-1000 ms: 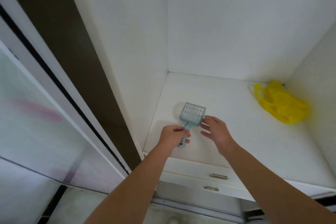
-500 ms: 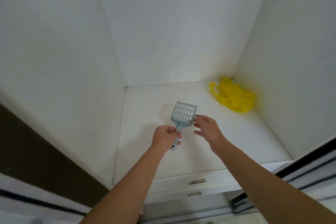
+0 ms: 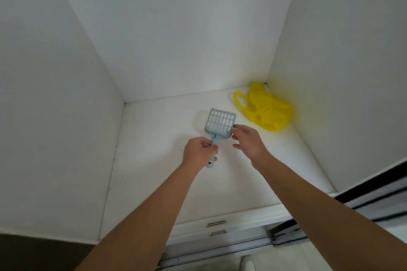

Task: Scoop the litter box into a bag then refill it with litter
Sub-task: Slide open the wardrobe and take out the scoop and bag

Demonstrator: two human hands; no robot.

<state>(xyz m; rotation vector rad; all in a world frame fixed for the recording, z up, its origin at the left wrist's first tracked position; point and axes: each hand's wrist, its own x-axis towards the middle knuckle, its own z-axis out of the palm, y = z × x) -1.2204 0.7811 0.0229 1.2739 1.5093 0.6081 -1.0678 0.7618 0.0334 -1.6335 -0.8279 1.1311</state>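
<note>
Gear is being fetched: the scoop [image 3: 220, 121] is gripped by the left hand [image 3: 199, 153] and touched by the spread right hand [image 3: 247, 139]. The bag [image 3: 266, 110] beyond the right hand is probably to be taken next.

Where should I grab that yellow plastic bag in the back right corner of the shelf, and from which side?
Hook the handle loop at the left end of the yellow plastic bag, coming from the front left. That loop lies open toward the middle of the shelf, while the crumpled body sits against the right wall and back corner, leaving no way in there.
</note>
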